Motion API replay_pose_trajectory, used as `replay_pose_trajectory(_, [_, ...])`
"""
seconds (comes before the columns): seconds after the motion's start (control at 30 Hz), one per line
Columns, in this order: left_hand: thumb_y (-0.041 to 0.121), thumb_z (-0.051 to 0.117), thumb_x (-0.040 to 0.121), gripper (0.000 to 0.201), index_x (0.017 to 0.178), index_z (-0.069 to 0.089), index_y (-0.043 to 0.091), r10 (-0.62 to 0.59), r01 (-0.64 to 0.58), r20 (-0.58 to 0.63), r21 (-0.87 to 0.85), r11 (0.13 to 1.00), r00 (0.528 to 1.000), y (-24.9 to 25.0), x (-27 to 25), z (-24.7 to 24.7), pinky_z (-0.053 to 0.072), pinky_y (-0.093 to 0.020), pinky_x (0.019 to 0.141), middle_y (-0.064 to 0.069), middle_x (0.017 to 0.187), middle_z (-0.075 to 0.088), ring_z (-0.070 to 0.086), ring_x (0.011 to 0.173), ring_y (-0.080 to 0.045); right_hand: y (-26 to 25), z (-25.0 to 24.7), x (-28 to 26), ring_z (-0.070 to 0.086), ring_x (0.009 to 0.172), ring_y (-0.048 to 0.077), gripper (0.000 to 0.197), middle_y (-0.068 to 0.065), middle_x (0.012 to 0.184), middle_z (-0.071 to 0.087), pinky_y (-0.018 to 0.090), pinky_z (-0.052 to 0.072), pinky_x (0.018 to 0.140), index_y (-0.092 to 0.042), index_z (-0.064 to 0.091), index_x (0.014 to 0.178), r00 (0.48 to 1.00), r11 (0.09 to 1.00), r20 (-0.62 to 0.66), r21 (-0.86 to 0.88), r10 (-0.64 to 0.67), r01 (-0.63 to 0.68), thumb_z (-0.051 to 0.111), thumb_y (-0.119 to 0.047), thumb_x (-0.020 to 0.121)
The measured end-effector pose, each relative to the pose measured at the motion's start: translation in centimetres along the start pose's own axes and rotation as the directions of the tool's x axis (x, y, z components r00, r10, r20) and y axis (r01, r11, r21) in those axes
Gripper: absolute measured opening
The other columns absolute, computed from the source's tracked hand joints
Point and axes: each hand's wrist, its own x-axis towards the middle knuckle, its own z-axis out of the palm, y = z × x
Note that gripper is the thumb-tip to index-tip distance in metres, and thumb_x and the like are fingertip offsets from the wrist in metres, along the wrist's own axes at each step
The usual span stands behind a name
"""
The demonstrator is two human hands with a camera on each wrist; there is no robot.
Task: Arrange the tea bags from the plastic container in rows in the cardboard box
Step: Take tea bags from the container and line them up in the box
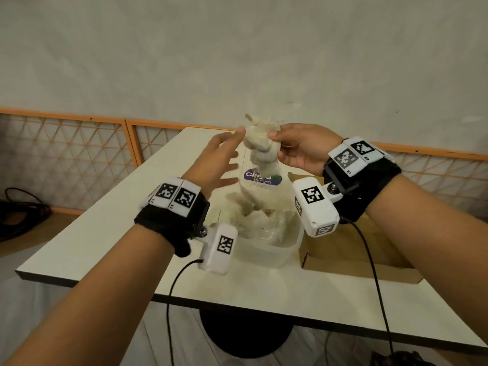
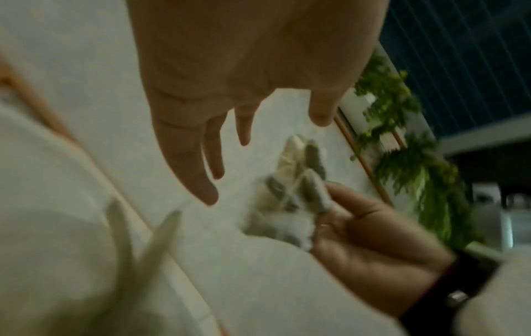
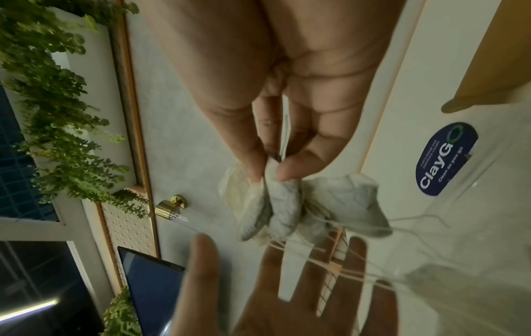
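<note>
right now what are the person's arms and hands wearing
Bare forearms, no sleeves or gloves on left hand and right hand. Each wrist wears a fuzzy black band topped with white tiles bearing black square codes, plus a white coded box trailing a black cable.
</note>
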Motion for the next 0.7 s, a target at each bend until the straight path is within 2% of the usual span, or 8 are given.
replay_pose_trajectory(0.1, [0.067,0.055,0.080,0.059,0.120,0.059,0.023,-0.141,0.203,0.244,-0.252,0.946,0.959,1.1,-0.1,1.7,0.055,-0.042,0.086,-0.008,0.112,0.064,0.070,0.090,-0.028,-0.1,0.9,0.3,0.059,0.059,0.009,0.010,0.001,0.069,0.061,0.018,0.053,0.058,-0.011,0.060,0.078,0.998,0.999,0.058,-0.031,-0.010,0.012,0.063,-0.004,0.084])
replay_pose_trajectory(0.2, [0.034,0.052,0.096,0.028,0.114,0.056,0.014,-0.156,0.230,0.220,-0.367,0.901,0.963,0.8,0.3,2.7,0.055,-0.024,0.059,-0.007,0.094,0.062,0.066,0.065,-0.016,-0.2,1.2,0.3,0.062,0.070,0.012,0.013,0.004,0.083,0.062,0.019,0.055,0.066,-0.011,0.061,0.087,0.990,0.946,0.137,-0.319,-0.007,0.051,0.060,0.002,0.085])
replay_pose_trajectory(0.27, [0.013,0.042,0.099,0.018,0.114,0.051,0.012,-0.167,0.221,0.158,-0.447,0.867,0.973,-0.1,0.6,2.3,0.047,-0.017,0.047,-0.008,0.087,0.062,0.064,0.061,-0.013,0.0,0.4,0.1,0.060,0.073,0.015,0.014,0.005,0.082,0.061,0.022,0.051,0.066,-0.012,0.061,0.090,0.999,0.850,0.037,-0.525,-0.029,0.044,0.064,-0.001,0.082])
replay_pose_trajectory(0.37, [0.003,0.036,0.095,0.020,0.101,0.054,0.011,-0.237,0.279,0.146,-0.461,0.843,0.960,-2.0,0.5,1.1,0.037,-0.013,0.042,-0.008,0.084,0.062,0.058,0.070,-0.012,1.0,-1.5,-0.2,0.058,0.081,0.015,0.019,-0.004,0.077,0.061,0.022,0.044,0.070,-0.017,0.065,0.091,0.996,0.476,0.010,-0.878,-0.093,0.053,0.074,-0.014,0.075])
replay_pose_trajectory(0.43, [0.005,0.039,0.094,0.017,0.092,0.055,0.007,-0.292,0.348,0.202,-0.367,0.863,0.935,-3.3,0.0,0.9,0.033,-0.013,0.039,-0.006,0.076,0.062,0.056,0.064,-0.012,2.9,-1.9,-0.8,0.057,0.086,0.013,0.024,-0.007,0.085,0.062,0.022,0.044,0.075,-0.018,0.067,0.098,0.994,0.175,0.094,-0.981,0.048,0.084,0.073,-0.025,0.076])
replay_pose_trajectory(0.5, [0.011,0.044,0.095,0.016,0.088,0.057,0.005,-0.324,0.390,0.258,-0.269,0.881,0.910,-4.2,-0.4,1.0,0.032,-0.013,0.037,-0.003,0.070,0.061,0.059,0.054,-0.009,4.9,-1.8,-1.2,0.057,0.096,0.016,0.038,-0.005,0.104,0.062,0.028,0.047,0.087,-0.020,0.062,0.112,0.968,-0.038,0.127,-0.990,0.217,0.138,0.068,-0.036,0.079])
replay_pose_trajectory(0.57, [0.018,0.047,0.096,0.014,0.095,0.056,0.007,-0.317,0.389,0.284,-0.249,0.887,0.905,-5.1,-0.2,1.1,0.033,-0.013,0.036,-0.004,0.072,0.060,0.060,0.051,-0.008,6.0,-1.4,-1.3,0.057,0.102,0.019,0.042,0.000,0.114,0.060,0.032,0.048,0.088,-0.018,0.058,0.118,0.950,-0.147,0.131,-0.973,0.283,0.178,0.064,-0.037,0.082])
replay_pose_trajectory(0.7, [0.023,0.050,0.096,0.013,0.093,0.057,0.012,-0.281,0.326,0.193,-0.263,0.908,0.940,-5.9,0.3,0.9,0.035,-0.015,0.038,-0.002,0.077,0.062,0.061,0.056,-0.009,6.6,-0.9,-1.1,0.057,0.089,0.019,0.035,-0.001,0.093,0.061,0.028,0.045,0.073,-0.017,0.065,0.107,0.893,-0.301,0.083,-0.924,0.441,0.235,0.063,-0.042,0.081])
